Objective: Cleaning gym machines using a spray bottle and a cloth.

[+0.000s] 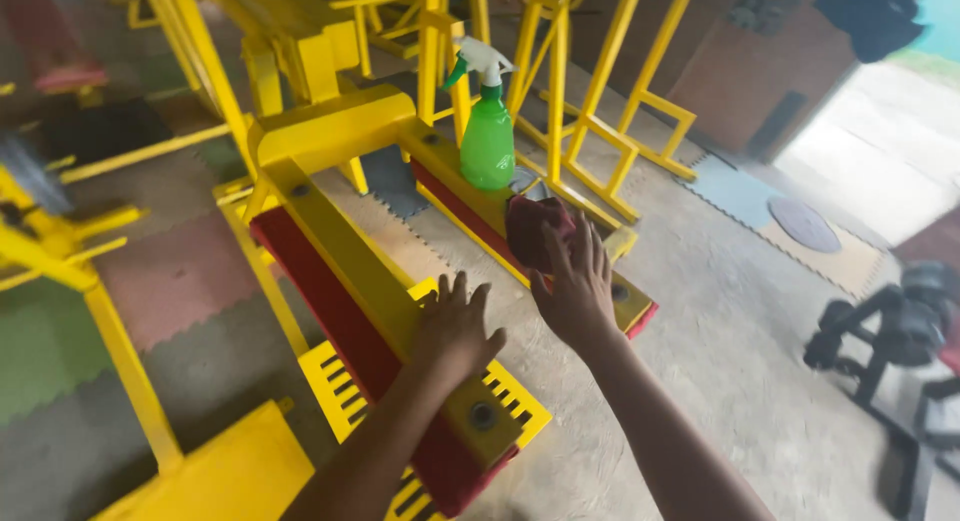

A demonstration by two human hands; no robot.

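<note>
My left hand (455, 326) lies flat, fingers spread, on the near yellow bar (345, 251) of a yellow and red gym machine. My right hand (577, 286) presses a dark red cloth (533, 228) against the far yellow bar (450, 171) of the same machine. A green spray bottle (487, 131) with a white trigger stands upright on that far bar, just beyond the cloth.
Yellow metal frames (590, 111) stand behind the machine, with more yellow equipment (60, 251) to the left. Foam floor tiles (170, 271) cover the ground on the left. A slotted yellow footplate (335, 386) sits under the bars. Black dumbbells on a rack (890, 331) stand at right.
</note>
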